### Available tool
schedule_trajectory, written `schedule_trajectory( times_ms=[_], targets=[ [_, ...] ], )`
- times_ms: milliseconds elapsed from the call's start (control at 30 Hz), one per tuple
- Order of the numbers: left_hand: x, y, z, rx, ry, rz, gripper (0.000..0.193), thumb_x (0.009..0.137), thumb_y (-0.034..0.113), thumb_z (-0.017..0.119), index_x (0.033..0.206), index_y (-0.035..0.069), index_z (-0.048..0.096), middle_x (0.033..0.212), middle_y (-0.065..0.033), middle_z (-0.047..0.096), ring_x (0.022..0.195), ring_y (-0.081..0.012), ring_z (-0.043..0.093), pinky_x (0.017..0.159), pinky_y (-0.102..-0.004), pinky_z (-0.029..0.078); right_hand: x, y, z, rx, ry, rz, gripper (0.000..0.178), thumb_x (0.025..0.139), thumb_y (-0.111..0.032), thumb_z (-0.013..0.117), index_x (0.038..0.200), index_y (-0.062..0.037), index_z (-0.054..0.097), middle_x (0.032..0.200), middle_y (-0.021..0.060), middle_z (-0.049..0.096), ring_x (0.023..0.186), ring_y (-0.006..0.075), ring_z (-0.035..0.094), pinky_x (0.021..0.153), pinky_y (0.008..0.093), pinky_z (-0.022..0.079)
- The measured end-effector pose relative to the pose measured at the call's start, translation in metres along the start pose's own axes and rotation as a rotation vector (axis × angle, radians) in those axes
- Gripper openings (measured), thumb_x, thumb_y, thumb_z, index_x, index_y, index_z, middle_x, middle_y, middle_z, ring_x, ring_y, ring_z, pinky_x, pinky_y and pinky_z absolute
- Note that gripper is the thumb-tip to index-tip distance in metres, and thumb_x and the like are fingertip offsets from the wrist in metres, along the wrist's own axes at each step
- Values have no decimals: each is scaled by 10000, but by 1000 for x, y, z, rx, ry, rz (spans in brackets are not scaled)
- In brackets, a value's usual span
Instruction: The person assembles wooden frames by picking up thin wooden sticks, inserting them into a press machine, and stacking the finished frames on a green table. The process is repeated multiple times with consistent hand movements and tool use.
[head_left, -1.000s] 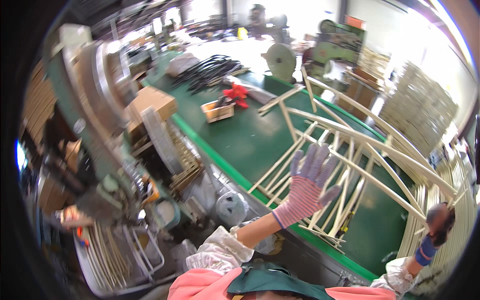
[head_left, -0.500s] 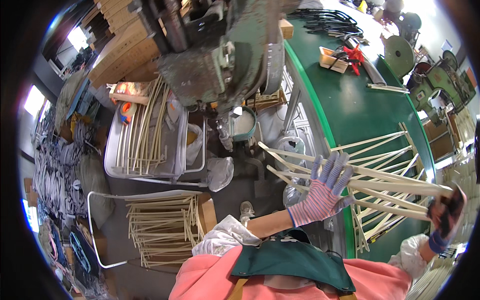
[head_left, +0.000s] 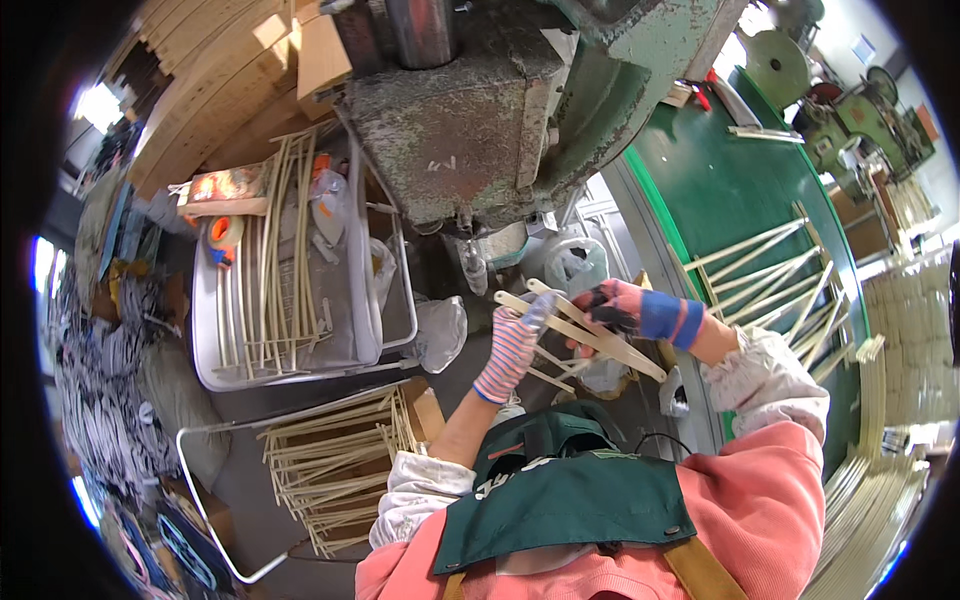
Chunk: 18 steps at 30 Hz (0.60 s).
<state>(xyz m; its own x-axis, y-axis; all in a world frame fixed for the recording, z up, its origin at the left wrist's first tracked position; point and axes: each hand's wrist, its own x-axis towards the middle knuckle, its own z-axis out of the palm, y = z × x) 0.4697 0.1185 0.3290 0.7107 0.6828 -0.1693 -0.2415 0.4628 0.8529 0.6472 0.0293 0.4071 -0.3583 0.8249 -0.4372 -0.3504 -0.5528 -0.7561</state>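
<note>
A few long, flat, cream-coloured strips (head_left: 632,355) with rounded, holed ends lie across my two hands, in front of a worn green press (head_left: 455,150). My left hand (head_left: 507,350), in a striped knit glove, is closed on the strips near their rounded ends. From the right, my right hand (head_left: 640,308), in a pink and blue glove with dark finger patches, is closed round the same strips; some fingertips are hidden. Just beyond the strip ends hangs the press's narrow metal tool (head_left: 473,272), apart from them.
More strips lie spread on the green table (head_left: 680,150) to the right. At left, a grey tray (head_left: 207,340) holds strips, tape and a packet. Below it, stacked strips (head_left: 335,460) lie by a white metal frame (head_left: 200,430). Plastic bags (head_left: 437,335) hang near the press.
Both hands have come left with the strips, off the table edge to the front of the press. My left hand went from spread across the strips to closed on them. The view has shifted.
</note>
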Motion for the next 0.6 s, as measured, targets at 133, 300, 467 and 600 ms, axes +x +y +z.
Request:
schedule_trajectory(
  times_ms=[133,300,467,600],
  targets=[
    [8,11,-31,125,12,-53,223,833,267,660,887,51,671,695,41,575,580,-32,466,504,-221,354,34,8,-5,-50,-42,-3,399,822,-66,576,1179,81,473,986,171,642,821,207,660,799,299,502],
    [-4,31,-80,101,205,-223,305,872,354,592,842,55,646,761,-21,608,601,-83,537,538,-201,404,63,14,-3,-275,110,57,200,840,-9,537,1026,51,500,919,164,649,801,203,665,725,286,529],
    [-38,64,-134,-77,163,45,472,914,430,487,649,48,570,593,-100,558,570,-192,546,554,-313,438,83,16,-17,-351,13,97,108,836,12,500,943,8,514,820,112,651,672,136,633,623,259,507],
    [-48,82,-149,130,218,-83,470,908,432,508,641,54,582,505,-36,488,447,-110,425,467,-245,335,101,19,-18,-395,-36,48,142,825,-7,520,965,1,537,799,91,650,675,110,611,601,258,494]
  ],
)
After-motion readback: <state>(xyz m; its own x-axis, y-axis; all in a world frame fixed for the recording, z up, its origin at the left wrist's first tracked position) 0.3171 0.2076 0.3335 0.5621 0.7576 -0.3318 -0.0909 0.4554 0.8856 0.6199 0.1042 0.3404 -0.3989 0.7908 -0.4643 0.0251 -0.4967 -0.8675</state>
